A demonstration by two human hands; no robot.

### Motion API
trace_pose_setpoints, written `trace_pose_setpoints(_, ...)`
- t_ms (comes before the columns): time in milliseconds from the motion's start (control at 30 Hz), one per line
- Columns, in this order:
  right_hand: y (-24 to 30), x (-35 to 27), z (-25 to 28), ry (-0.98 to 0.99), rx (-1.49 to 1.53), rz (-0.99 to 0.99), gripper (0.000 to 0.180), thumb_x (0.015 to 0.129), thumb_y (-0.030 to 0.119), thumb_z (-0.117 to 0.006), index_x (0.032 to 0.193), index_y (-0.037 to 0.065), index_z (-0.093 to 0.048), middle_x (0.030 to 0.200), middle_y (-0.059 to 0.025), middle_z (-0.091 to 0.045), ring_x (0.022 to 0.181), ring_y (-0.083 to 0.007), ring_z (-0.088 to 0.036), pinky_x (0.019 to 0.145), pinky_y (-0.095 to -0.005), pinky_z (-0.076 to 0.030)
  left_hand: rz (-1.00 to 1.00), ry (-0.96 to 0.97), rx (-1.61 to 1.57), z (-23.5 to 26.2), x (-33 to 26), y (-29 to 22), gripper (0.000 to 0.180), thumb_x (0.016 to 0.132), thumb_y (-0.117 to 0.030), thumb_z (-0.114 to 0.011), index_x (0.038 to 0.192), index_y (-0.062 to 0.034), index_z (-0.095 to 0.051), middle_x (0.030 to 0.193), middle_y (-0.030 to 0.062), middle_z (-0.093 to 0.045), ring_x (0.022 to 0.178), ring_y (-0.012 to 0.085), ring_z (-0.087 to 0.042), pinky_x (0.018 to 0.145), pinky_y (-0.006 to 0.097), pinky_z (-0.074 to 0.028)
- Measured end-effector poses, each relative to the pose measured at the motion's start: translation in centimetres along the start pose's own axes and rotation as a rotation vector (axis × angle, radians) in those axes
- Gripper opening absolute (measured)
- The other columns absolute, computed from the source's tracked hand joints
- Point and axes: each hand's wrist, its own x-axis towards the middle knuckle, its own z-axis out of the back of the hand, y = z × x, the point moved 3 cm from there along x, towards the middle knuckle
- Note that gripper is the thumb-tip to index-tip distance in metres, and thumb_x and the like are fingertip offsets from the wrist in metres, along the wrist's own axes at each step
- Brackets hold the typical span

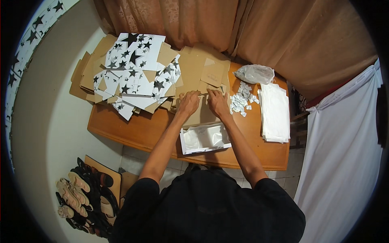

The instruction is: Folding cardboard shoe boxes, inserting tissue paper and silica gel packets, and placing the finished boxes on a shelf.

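Note:
A shoe-box-like carton stands before me, its white tray (187, 150) lined with white paper or film. The brown cardboard lid (202, 115) is raised and extends away from the tray. At the lid's far edge, my left hand (189, 102) has curled fingers gripping the cardboard. A short gap away, my right hand (218, 102) pinches the same edge with bent fingers. My fingertips partly hide the edge. Just right of that hand lie many small white sachets (242, 97).
Flattened cartons with black stars (135, 56) pile up at the table's left. A brown cardboard sheet (194, 60) lies beyond my hands. To the right are a clear plastic bag (255, 74) and stacked white paper (275, 115). Shoes (83, 194) stand lower left of the wooden table (137, 131).

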Motion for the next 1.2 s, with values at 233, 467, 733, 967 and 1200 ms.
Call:
trace_pose_setpoints(233,0.9,-3.7,3.9,-0.004,0.020,0.059,0.032,0.096,0.015,-0.057,0.127,0.014,-0.063,0.121,-0.0091,-0.062,0.120,-0.0312,-0.053,0.105,-0.0568,-0.034,-0.026,-0.034,-0.162,3.6,-2.6,-3.6,0.020,0.095,-0.017,-0.062,0.112,-0.0094,-0.067,0.107,0.0073,-0.070,0.106,0.0258,-0.064,0.097,0.047,-0.037)
trace_pose_setpoints(467,2.8,-8.5,7.0,-0.096,0.092,0.074,0.025,0.093,0.014,-0.063,0.117,0.013,-0.068,0.123,-0.0079,-0.062,0.115,-0.0296,-0.054,0.097,-0.0468,-0.039,-0.020,-0.096,-0.209,6.3,-7.0,-7.6,0.010,0.095,-0.015,-0.062,0.102,-0.0072,-0.064,0.097,0.0085,-0.070,0.096,0.0281,-0.065,0.096,0.045,-0.037)
trace_pose_setpoints(733,1.7,-14.3,8.6,0.010,0.216,0.109,0.028,0.086,0.017,-0.073,0.114,0.014,-0.069,0.114,-0.0041,-0.066,0.108,-0.0271,-0.055,0.089,-0.0418,-0.041,-0.053,-0.077,-0.178,7.1,-13.8,-11.6,0.016,0.090,-0.013,-0.068,0.105,-0.0066,-0.064,0.099,0.0067,-0.069,0.099,0.0259,-0.064,0.096,0.044,-0.037)
trace_pose_setpoints(967,0.5,-19.8,6.1,0.086,0.191,0.137,0.024,0.084,0.022,-0.075,0.108,0.016,-0.071,0.107,-0.0004,-0.065,0.103,-0.0249,-0.055,0.088,-0.0468,-0.036,-0.057,0.053,-0.095,4.2,-18.8,-12.8,0.029,0.087,-0.013,-0.070,0.115,-0.0076,-0.066,0.113,0.0076,-0.068,0.112,0.0241,-0.062,0.101,0.046,-0.037)
trace_pose_setpoints(1200,-0.4,-21.3,4.0,0.054,0.198,0.243,0.016,0.086,0.017,-0.072,0.101,0.015,-0.069,0.112,0.0002,-0.066,0.117,-0.0185,-0.059,0.102,-0.0523,-0.031,-0.088,0.071,-0.014,1.0,-21.1,-11.6,0.033,0.084,-0.010,-0.071,0.117,-0.0075,-0.069,0.118,0.0056,-0.067,0.117,0.0221,-0.061,0.105,0.049,-0.037)
